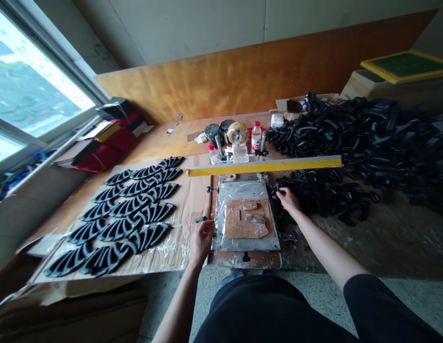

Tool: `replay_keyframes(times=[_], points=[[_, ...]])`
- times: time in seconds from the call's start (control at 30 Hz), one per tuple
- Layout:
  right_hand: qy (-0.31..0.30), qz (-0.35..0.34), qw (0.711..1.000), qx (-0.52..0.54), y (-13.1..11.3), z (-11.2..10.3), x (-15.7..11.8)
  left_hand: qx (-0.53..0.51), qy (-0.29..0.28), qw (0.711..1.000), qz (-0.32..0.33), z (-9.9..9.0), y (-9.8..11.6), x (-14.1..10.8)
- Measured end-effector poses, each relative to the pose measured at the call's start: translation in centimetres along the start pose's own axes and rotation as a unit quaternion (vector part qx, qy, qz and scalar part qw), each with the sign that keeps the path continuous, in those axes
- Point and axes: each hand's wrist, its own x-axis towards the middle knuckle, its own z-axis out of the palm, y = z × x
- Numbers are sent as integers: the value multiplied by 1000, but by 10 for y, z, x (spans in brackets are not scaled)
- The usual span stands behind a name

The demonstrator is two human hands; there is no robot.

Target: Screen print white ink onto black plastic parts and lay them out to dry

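Observation:
My left hand (202,240) is closed beside the left edge of the metal plate, its fingers curled in. A small black plastic piece (200,219) shows at its fingertips and seems held there. To the right of the plate, my right hand (289,200) pinches a black plastic part (279,191) at the edge of a heap of similar black parts (321,190). Between the hands lies the flat metal plate (248,190), with a brown board (236,228) and small blocks fixed on it. A yellow-edged bar (264,166) crosses above the plate's far end.
Rows of curved black parts (135,212) lie on cardboard (187,200) at left. Behind the bar stand black tins (212,132), a tape roll (237,133) and a red-capped bottle (256,136). A larger black heap (367,128) fills the right; boxes (110,143) sit by the window.

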Motion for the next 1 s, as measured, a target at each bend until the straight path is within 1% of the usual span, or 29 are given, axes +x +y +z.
replay_keyframes(times=[0.03, 0.1, 0.13, 0.17, 0.2, 0.23, 0.27, 0.3, 0.33, 0.37, 0.4, 0.43, 0.47, 0.53, 0.6, 0.7, 0.77, 0.83, 0.87, 0.9, 0.93, 0.97, 1.0], points=[[11, 12, 1000, 8, 0, 5, 1, 1, 3, 1000, 6, -3, 0, 1], [37, 34, 998, 24, 4, 7, -2, 7, 13, 1000, 6, -12, -6, 1], [49, 33, 998, 29, 6, 6, -6, 10, 19, 1000, 0, -16, -11, 1], [55, 15, 998, 31, 6, 3, -13, 12, 25, 1000, -10, -21, -17, 1], [50, -27, 998, 29, 5, 1, -21, 13, 31, 999, -20, -25, -23, 1], [32, -92, 995, 22, 2, 0, -31, 11, 38, 999, -29, -28, -28, 2], [2, -172, 985, 6, -3, 1, -42, 9, 42, 998, -37, -30, -32, 4], [-37, -257, 966, -18, -10, 3, -52, 6, 44, 998, -41, -31, -34, 7], [-77, -332, 939, -49, -18, 8, -62, 2, 45, 998, -41, -31, -34, 11], [-105, -389, 911, -85, -27, 13, -71, -2, 45, 998, -38, -30, -31, 17], [-122, -427, 888, -121, -36, 19, -78, -4, 44, 999, -31, -29, -27, 23], [-128, -449, 871, -155, -44, 24, -82, -6, 43, 999, -21, -28, -20, 30], [-127, -457, 861, -184, -51, 27, -85, -9, 45, 999, -6, -27, -12, 38], [-117, -453, 854, -228, -62, 31, -86, -17, 50, 998, 27, -27, 10, 56], [-113, -449, 851, -246, -69, 32, -85, -38, 62, 996, 59, -29, 36, 75], [-107, -468, 848, -225, -78, 41, -83, -112, 87, 985, 102, -32, 80, 100], [-117, -485, 842, -206, -82, 53, -86, -175, 69, 975, 121, -32, 109, 112], [-148, -503, 829, -192, -82, 66, -93, -217, 24, 968, 122, -30, 131, 116], [-169, -514, 821, -184, -80, 69, -98, -228, 5, 967, 117, -29, 138, 114], [-193, -524, 812, -171, -77, 69, -102, -237, -6, 965, 110, -28, 142, 111], [-216, -527, 807, -153, -71, 65, -105, -245, -13, 964, 101, -27, 143, 105], [-224, -514, 817, -131, -63, 56, -106, -255, -19, 963, 90, -27, 141, 98], [-215, -485, 841, -107, -54, 42, -104, -263, -28, 961, 75, -26, 135, 89]])
